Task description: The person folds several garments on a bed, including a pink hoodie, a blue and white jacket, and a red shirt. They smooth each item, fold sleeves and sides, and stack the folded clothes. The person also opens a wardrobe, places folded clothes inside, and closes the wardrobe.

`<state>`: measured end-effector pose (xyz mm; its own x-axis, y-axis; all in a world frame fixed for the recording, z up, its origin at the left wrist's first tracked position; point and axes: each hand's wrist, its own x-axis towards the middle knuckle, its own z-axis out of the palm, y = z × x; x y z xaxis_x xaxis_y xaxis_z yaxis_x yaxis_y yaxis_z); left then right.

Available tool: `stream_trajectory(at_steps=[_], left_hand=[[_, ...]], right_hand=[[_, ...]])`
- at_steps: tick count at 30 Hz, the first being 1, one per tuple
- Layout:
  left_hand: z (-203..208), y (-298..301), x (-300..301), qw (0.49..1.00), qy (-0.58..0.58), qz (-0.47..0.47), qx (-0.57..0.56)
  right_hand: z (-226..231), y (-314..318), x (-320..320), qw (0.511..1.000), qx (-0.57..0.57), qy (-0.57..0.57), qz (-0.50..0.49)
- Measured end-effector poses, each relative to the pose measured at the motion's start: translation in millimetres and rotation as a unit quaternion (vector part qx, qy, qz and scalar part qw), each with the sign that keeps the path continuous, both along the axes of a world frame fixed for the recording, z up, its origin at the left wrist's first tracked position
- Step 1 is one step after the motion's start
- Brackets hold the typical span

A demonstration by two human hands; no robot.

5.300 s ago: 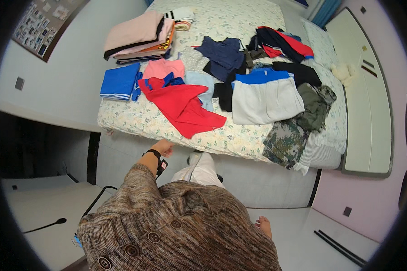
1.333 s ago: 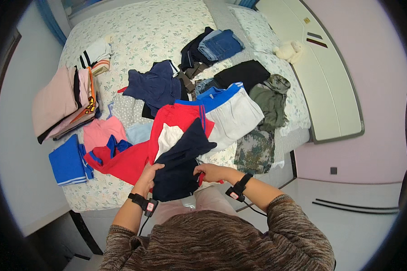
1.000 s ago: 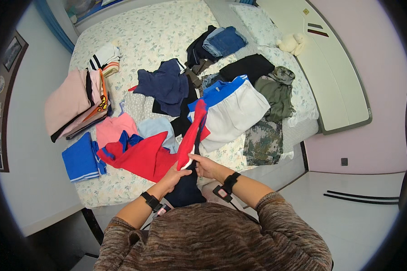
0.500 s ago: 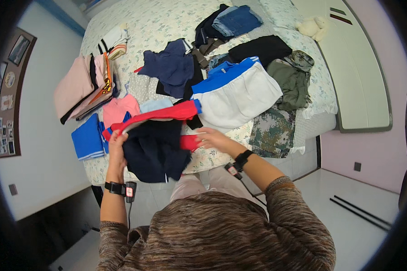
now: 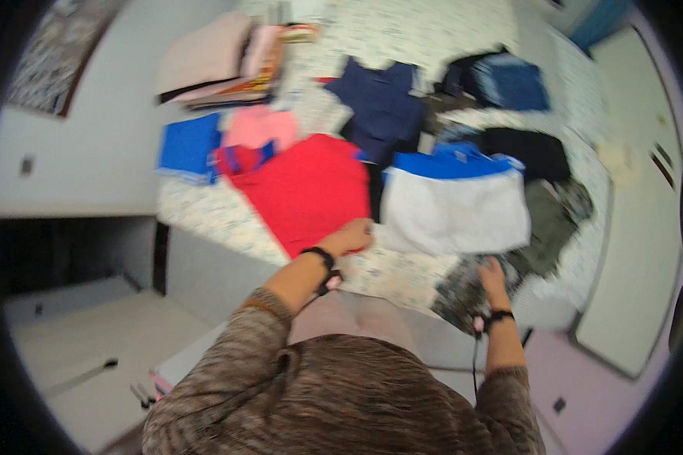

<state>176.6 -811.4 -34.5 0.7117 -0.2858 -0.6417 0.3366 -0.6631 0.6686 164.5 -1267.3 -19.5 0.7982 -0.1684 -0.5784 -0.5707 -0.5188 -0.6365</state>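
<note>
A red garment [image 5: 311, 189] with blue trim lies spread on the near part of the bed. My left hand [image 5: 349, 237] is at its lower right corner, fingers bent and blurred; I cannot tell whether they grip the cloth. My right hand [image 5: 494, 282] is over a camouflage garment [image 5: 457, 292] at the bed's front edge, its fingers smeared by motion. Between and beyond my hands lies a white garment [image 5: 451, 216] with a blue top part [image 5: 455, 164]. An olive-green garment [image 5: 550, 235] lies to the right of it.
A pale pink stack of folded clothes [image 5: 209, 57] stands at the far left. Before it lie a folded blue garment [image 5: 190, 145] and a pink one [image 5: 262, 127]. Farther off are a navy top [image 5: 383, 98], folded jeans [image 5: 512, 81] and a black garment [image 5: 527, 150].
The red garment, held up with its dark side showing, now lies red side up on the bed. My left hand has moved to its right corner, my right hand to the camouflage cloth. The view has turned.
</note>
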Motion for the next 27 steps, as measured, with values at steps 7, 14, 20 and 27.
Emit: stream_trajectory(at_steps=[7, 14, 20, 27], left_hand=[[-35, -53, 1, 0.992, 0.074, 0.070, -0.077], [-69, -60, 46, 0.918, 0.125, 0.349, -0.140], [-90, -83, 63, 0.824, 0.276, 0.461, -0.180], [-68, -112, 64, 0.880, 0.220, 0.388, -0.164]], right_hand=[[-41, -53, 105, 0.937, -0.261, -0.205, 0.106], [-41, -53, 164, 0.944, -0.322, 0.022, 0.065], [-33, -51, 173, 0.980, -0.196, 0.038, 0.012], [50, -19, 120, 0.974, 0.184, 0.024, -0.132]])
